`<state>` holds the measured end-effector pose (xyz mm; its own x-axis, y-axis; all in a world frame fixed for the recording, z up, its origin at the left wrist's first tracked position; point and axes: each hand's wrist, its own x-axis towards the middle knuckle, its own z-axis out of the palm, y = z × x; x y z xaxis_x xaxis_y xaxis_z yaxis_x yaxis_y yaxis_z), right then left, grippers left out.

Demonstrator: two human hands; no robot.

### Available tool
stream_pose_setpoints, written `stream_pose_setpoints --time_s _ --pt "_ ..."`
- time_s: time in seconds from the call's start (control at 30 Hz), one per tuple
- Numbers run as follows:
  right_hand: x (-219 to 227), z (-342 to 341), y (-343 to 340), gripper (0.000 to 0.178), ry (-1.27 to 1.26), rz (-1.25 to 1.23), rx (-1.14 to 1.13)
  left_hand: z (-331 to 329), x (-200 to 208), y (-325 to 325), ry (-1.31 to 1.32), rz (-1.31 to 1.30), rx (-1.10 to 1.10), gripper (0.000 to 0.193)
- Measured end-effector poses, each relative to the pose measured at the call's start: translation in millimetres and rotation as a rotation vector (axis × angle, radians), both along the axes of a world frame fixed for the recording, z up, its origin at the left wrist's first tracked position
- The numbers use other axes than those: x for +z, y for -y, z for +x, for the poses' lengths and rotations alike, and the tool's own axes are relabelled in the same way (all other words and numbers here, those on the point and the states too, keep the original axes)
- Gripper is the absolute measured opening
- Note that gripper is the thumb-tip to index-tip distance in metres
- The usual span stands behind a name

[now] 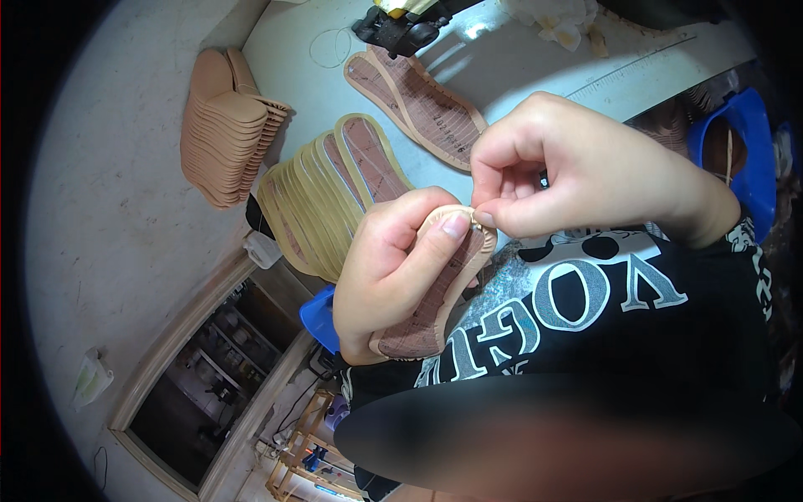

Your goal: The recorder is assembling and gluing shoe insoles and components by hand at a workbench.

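Many tan insole shapes stand packed in a stack [226, 138] at the left, on the pale worktable [297, 96] close to its edge, while below them a light frame [192, 335] surrounds a dim opening in the wall. To the right of the stack, a fanned row of olive-edged insoles [322, 201] leans one on another, the nearest showing a brown face. Under that row, a blue container [319, 320] shows partly behind the left hand [389, 259]. This hand is closed around the held insole [439, 297], its thumb pressed flat near the upper end; the piece has a brown, lined face and a pale, puckered rim, and it is up in front of the person's black shirt [585, 309], tilted, with its narrower middle running down toward the lower left. Above, on the worktable, two overlapping brown insoles [427, 109] lie beneath a black device [406, 29]. Next comes the right hand [556, 167], its thumb and forefinger pinching the rim at the held insole's upper end, other fingers curled; whether a thread is also between the fingertips cannot be told. Farther right, a ruler [640, 71] lies along the worktable's edge, and beyond the right forearm is a blue bin [757, 151].
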<state>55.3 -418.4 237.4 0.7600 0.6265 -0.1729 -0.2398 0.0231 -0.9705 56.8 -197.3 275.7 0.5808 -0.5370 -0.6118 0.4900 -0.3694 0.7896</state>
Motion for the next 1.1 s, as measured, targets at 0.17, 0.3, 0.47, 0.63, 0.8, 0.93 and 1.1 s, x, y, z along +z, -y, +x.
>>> stream_pose_setpoints --time_s 0.17,0.3,0.47,0.63,0.8,0.93,1.1 --pt "4 2 -3 0.014 -0.160 0.092 -0.004 -1 0 -2 -0.114 -0.068 0.077 0.023" --pt "4 4 -5 0.015 -0.328 0.101 0.028 0 -5 -6 -0.120 -0.080 0.047 0.024" --pt "-3 7 -7 0.016 -0.157 0.035 0.079 -2 -5 -5 -0.070 -0.062 0.044 0.027" --pt "0 15 -4 0.018 -0.180 0.040 0.148 -1 -6 -9 -0.081 -0.080 0.044 0.028" --pt "-4 11 -1 0.017 -0.329 0.161 0.140 -3 -4 -7 -0.099 -0.111 0.076 0.028" --pt "-2 8 -2 0.016 -0.354 0.152 0.103 -4 -5 -8 -0.139 -0.122 0.083 0.029" --pt "-2 1 -6 0.015 -0.286 0.097 0.072 -4 -5 -7 -0.110 -0.082 0.058 0.029"
